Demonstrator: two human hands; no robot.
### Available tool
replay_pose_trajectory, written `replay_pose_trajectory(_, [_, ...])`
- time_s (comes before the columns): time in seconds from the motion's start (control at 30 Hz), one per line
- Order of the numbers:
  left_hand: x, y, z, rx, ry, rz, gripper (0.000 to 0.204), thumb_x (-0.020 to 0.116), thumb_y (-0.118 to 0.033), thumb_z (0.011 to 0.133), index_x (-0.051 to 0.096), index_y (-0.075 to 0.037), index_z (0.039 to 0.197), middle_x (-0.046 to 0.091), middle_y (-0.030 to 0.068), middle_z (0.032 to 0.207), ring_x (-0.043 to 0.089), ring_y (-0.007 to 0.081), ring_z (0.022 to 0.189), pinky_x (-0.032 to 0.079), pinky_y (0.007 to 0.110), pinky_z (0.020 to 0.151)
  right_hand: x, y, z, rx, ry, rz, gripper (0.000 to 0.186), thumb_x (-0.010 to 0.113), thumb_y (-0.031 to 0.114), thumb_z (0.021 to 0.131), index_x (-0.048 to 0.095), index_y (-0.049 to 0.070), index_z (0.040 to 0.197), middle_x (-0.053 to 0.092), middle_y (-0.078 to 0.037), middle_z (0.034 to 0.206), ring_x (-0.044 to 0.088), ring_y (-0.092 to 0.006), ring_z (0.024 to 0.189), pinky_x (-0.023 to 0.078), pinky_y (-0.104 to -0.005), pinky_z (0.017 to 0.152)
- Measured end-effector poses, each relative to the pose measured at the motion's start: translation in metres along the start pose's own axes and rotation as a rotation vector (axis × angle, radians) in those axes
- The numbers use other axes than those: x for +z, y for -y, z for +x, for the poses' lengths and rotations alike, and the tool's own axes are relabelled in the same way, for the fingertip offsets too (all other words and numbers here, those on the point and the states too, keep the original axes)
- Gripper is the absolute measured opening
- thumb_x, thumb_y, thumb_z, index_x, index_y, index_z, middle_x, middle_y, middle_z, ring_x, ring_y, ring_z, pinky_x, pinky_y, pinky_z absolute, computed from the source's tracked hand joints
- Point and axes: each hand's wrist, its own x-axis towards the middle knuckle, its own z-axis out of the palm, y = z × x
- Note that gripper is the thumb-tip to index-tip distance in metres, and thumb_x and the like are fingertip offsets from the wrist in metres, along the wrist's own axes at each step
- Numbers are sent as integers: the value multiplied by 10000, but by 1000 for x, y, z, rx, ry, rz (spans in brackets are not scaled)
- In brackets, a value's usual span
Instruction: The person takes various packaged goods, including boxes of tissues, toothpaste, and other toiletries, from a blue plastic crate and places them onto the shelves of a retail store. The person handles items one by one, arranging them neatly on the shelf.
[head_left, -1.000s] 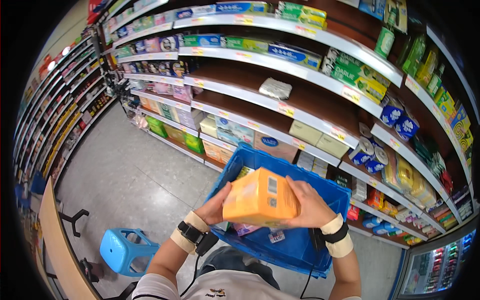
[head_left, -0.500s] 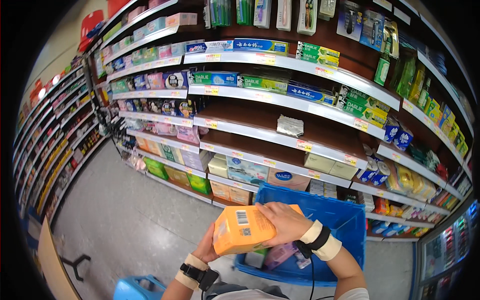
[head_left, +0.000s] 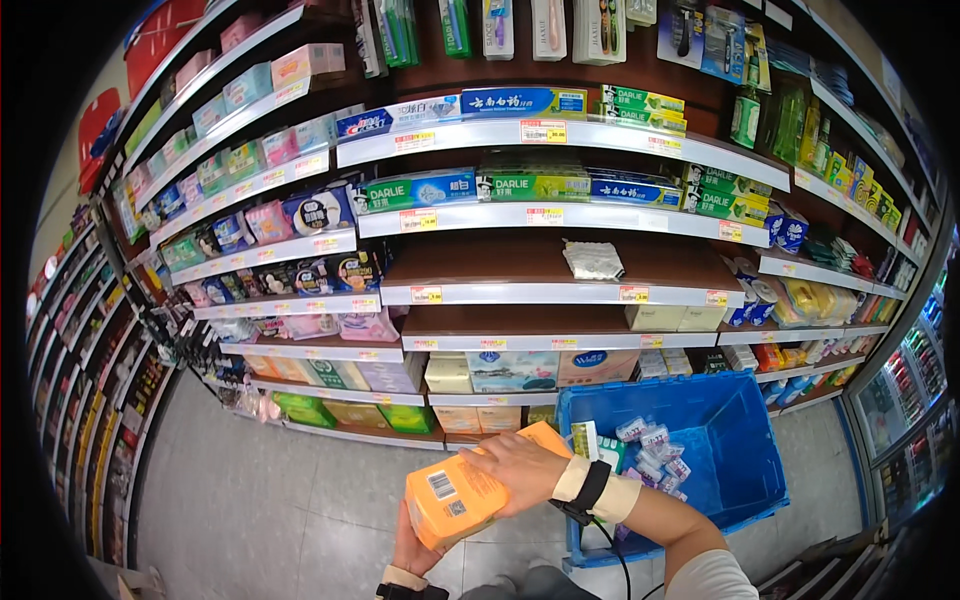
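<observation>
— Right hand: status?
— Laid flat over top face of orange box, fingers spread and curved over far edge, gripping. Pale wrist band with black strap behind it, cable trailing down along forearm.

— Left hand?
— Under box, mostly hidden. Palm and heel visible below lower edge, supporting from beneath. Finger spread: cannot tell, covered by box. Dark strap at wrist, near bottom rim of view.

— Box position?
— Held between both hands at chest level, tilted, one short end with small barcode labels facing camera. Clear of floor, in front of lowest shelf rows, just left of blue crate.

— Crate contents?
— Small clear-wrapped packets piled against left inner wall, plus one green-and-white carton upright in near-left corner. Remaining crate bottom bare blue. Crate stands on floor, close against shelf base.

— Surroundings?
— Shop shelving ahead, several tiers, white price-strip edges. Upper tiers: long toothpaste cartons in blue and green, toothbrush packs hung above. Middle tier: mostly bare brown board with single white folded cloth packet. Tier below: beige boxes at right. Lower tiers: cartons in pale blue, cream and green. Left side: aisle curving away, shelves filled with pink and blue packs.
</observation>
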Motion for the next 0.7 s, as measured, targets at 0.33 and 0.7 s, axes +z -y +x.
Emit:
replay_pose_trajectory(0.33, [8, -57, 108, -64, 109, 118, 633, 259, -607, 844, 361, -168, 1289, 425, 28, 1285, 416, 246, 1167, 346, 419, 957, -6, -74, 16, 68, -240, -59, 846, 683, 366, 599, 319, 47, 1292, 436, -193, 1093, 418, -347, 1034, 307, -426, 933])
replay_pose_trajectory(0.7, [58, -109, 232, -118, 225, 222, 622, 288, -581, 852, 354, -143, 1290, 383, 58, 1317, 368, 257, 1203, 294, 452, 993, -26, -164, 31, 188, -467, -144, 887, 707, 408, 581, 310, 80, 1303, 420, -179, 1131, 406, -338, 1060, 268, -457, 972])
